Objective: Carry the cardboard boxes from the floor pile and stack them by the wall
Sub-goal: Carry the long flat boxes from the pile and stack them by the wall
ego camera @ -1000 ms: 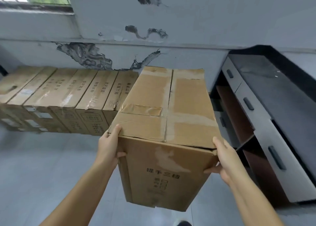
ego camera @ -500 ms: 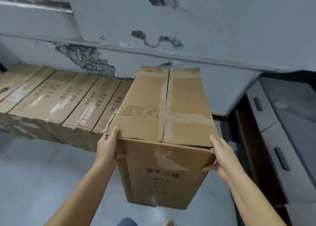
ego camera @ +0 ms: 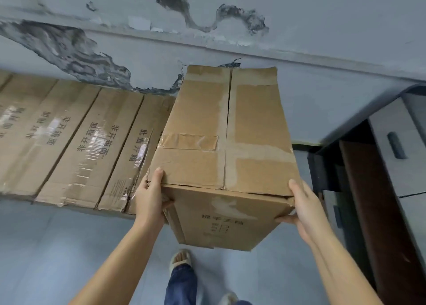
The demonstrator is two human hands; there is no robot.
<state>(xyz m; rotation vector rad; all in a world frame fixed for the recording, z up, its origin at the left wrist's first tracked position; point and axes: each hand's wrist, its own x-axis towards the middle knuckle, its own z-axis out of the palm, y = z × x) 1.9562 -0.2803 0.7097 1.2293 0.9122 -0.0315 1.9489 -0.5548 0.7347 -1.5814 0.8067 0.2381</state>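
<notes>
I carry a long taped cardboard box (ego camera: 228, 129) in the air, its far end near the wall (ego camera: 299, 39). My left hand (ego camera: 149, 196) grips the box's near left corner, thumb on the front face. My right hand (ego camera: 302, 205) grips the near right corner, thumb under the front edge. A row of several flat cardboard boxes (ego camera: 87, 143) stands against the wall to the left, its right end close beside the carried box.
A grey desk with drawers (ego camera: 396, 148) and a dark open compartment stands at the right against the wall. The wall paint is peeling. My feet in sandals (ego camera: 181, 259) show on the grey floor below the box.
I have walked closer to the wall; the row of boxes and the desk appear larger and nearer. The box stays in the same grip. A foot has come into view.
</notes>
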